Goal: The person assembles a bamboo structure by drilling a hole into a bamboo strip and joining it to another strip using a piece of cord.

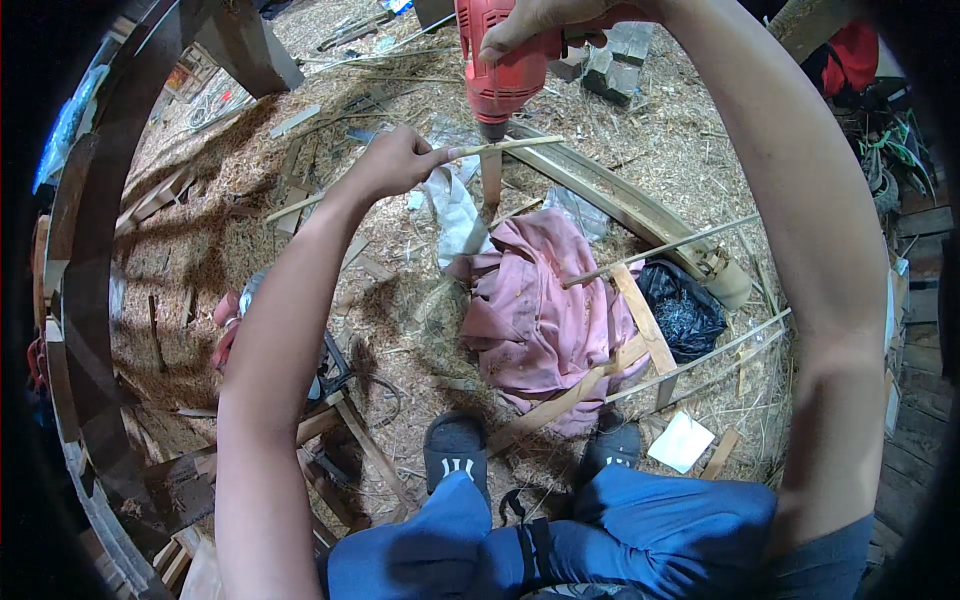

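Note:
In my right hand (pixel 540 22), at the top of the head view, is a red power drill (pixel 508 78). It points downward, and my fingers wrap round its body. My left hand (pixel 393 165) is closed, pinching a thin pale wooden strip (pixel 525 143) between thumb and fingers. The strip runs out to the right, directly under the drill's dark chuck (pixel 492 131). I cannot tell whether the drill's tip touches it or has entered it. A short brown piece of wood (pixel 491 178) shows below the strip.
Wood shavings (pixel 670 130) cover the ground. A pink cloth (pixel 540 300) lies ahead of my feet, beside a black plastic bag (pixel 680 310) and several wooden slats (pixel 645 318). A long channelled beam (pixel 610 195) slants behind. A wooden post (pixel 245 45) stands far left.

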`<action>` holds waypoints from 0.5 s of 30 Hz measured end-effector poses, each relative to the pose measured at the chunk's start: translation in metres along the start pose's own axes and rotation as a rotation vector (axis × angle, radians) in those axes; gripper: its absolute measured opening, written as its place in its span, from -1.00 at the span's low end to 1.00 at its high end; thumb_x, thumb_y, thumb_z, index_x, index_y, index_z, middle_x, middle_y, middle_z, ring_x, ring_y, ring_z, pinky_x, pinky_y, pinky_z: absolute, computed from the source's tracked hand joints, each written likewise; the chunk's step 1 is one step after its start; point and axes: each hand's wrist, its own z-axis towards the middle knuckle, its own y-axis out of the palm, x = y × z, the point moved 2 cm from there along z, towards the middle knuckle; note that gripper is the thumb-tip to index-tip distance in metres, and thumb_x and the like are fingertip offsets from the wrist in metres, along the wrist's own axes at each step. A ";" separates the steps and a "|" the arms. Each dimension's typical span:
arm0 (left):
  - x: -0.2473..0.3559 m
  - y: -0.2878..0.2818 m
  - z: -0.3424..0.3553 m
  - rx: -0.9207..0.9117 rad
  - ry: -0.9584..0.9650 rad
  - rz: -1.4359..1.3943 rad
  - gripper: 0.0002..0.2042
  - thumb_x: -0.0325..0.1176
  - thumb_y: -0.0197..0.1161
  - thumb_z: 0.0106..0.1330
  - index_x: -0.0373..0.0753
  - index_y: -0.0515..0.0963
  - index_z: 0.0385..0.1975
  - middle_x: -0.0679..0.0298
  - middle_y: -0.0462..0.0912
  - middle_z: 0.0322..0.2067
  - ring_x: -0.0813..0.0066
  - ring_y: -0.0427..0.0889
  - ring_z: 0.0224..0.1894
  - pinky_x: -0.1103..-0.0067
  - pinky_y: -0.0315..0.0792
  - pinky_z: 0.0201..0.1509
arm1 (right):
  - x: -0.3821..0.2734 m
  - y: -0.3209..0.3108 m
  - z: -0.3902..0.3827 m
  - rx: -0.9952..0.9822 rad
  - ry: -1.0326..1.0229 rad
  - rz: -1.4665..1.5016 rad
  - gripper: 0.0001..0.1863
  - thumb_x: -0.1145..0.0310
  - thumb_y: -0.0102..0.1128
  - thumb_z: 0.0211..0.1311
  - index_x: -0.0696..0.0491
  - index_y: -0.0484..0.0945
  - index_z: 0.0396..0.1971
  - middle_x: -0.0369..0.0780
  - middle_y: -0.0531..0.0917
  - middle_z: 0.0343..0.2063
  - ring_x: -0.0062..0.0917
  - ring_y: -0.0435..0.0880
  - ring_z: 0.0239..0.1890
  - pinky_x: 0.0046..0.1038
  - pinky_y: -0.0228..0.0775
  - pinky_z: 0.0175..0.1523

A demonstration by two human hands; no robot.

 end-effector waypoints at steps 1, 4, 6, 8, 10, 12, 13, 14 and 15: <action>-0.001 0.000 0.000 0.000 -0.001 0.000 -0.36 0.23 0.28 0.28 -0.36 0.64 -0.67 0.13 0.45 -0.81 0.33 0.47 -0.72 0.34 0.34 -0.54 | -0.002 0.000 -0.001 0.012 0.002 -0.038 -0.56 0.12 0.43 0.20 0.14 0.59 -0.10 -0.19 0.63 -0.52 -0.51 0.53 -0.64 -0.42 0.32 -0.56; -0.006 0.001 0.003 -0.007 -0.003 0.004 -0.37 0.24 0.28 0.29 -0.34 0.67 -0.64 0.13 0.47 -0.81 0.33 0.51 -0.70 0.34 0.37 -0.53 | 0.000 0.001 0.001 0.018 -0.010 -0.004 -0.56 0.11 0.43 0.19 0.14 0.59 -0.11 -0.19 0.63 -0.53 -0.51 0.53 -0.64 -0.43 0.33 -0.56; -0.004 0.002 0.002 -0.017 0.002 -0.028 -0.37 0.24 0.27 0.29 -0.33 0.68 -0.64 0.14 0.47 -0.81 0.34 0.50 -0.71 0.35 0.36 -0.53 | -0.001 0.000 0.000 0.010 0.001 -0.015 -0.57 0.12 0.43 0.19 0.13 0.59 -0.12 -0.19 0.63 -0.53 -0.51 0.53 -0.64 -0.43 0.33 -0.56; -0.001 0.001 0.000 -0.020 0.008 -0.033 -0.37 0.24 0.27 0.29 -0.32 0.68 -0.64 0.15 0.47 -0.81 0.35 0.50 -0.71 0.35 0.36 -0.53 | 0.001 0.000 0.000 0.004 0.011 -0.026 -0.57 0.12 0.43 0.19 0.13 0.59 -0.12 -0.19 0.63 -0.53 -0.51 0.53 -0.64 -0.43 0.33 -0.56; 0.002 0.000 -0.001 -0.022 0.015 -0.038 -0.37 0.24 0.28 0.29 -0.32 0.68 -0.64 0.16 0.47 -0.81 0.36 0.49 -0.71 0.36 0.35 -0.54 | 0.008 -0.001 0.002 -0.026 -0.059 0.072 -0.58 0.14 0.43 0.19 0.13 0.60 -0.11 -0.20 0.64 -0.52 -0.52 0.54 -0.63 -0.43 0.33 -0.56; 0.002 -0.001 -0.002 -0.011 0.001 -0.025 -0.37 0.24 0.28 0.28 -0.34 0.69 -0.65 0.16 0.47 -0.82 0.38 0.50 -0.71 0.37 0.36 -0.54 | 0.000 0.001 0.000 -0.015 -0.031 0.037 -0.58 0.15 0.43 0.19 0.13 0.60 -0.11 -0.19 0.64 -0.52 -0.52 0.54 -0.63 -0.43 0.33 -0.56; 0.001 -0.001 -0.002 -0.011 -0.001 -0.025 -0.37 0.24 0.28 0.28 -0.34 0.69 -0.65 0.16 0.47 -0.82 0.38 0.50 -0.71 0.37 0.36 -0.54 | -0.002 0.002 -0.001 -0.004 -0.001 0.002 -0.58 0.15 0.43 0.19 0.13 0.59 -0.10 -0.19 0.64 -0.51 -0.51 0.54 -0.62 -0.43 0.34 -0.55; 0.001 -0.002 -0.001 -0.020 -0.005 -0.013 -0.37 0.24 0.28 0.28 -0.34 0.69 -0.64 0.16 0.47 -0.82 0.38 0.51 -0.71 0.37 0.36 -0.54 | -0.001 0.001 0.000 -0.003 -0.001 0.002 -0.58 0.15 0.43 0.19 0.13 0.59 -0.10 -0.19 0.64 -0.51 -0.51 0.54 -0.62 -0.43 0.34 -0.55; 0.000 -0.002 -0.001 -0.029 -0.009 -0.002 -0.37 0.24 0.29 0.28 -0.35 0.69 -0.63 0.15 0.47 -0.82 0.38 0.51 -0.71 0.37 0.36 -0.54 | 0.002 0.000 0.003 0.001 -0.013 0.006 -0.58 0.15 0.43 0.19 0.13 0.59 -0.09 -0.19 0.64 -0.50 -0.51 0.55 -0.62 -0.42 0.34 -0.55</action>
